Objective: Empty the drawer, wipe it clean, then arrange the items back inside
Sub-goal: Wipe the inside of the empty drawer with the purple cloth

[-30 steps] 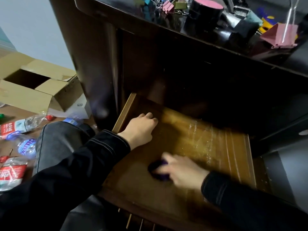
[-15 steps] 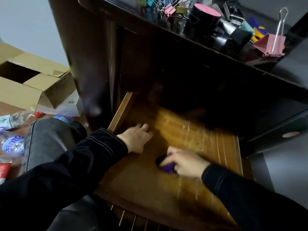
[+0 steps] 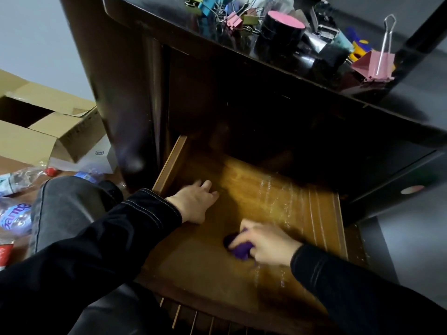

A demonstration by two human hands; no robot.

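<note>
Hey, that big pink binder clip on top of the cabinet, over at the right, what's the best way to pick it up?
Probably by the wire handle of the big pink binder clip, pinched from above. That loop stands nearly upright and free, so fingers can close on it easily. The pink body below is sloped and would likely slip in a pinch.

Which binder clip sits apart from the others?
The large pink clip, alone at the right with a handle raised; the smaller clips are heaped together further left.
</note>
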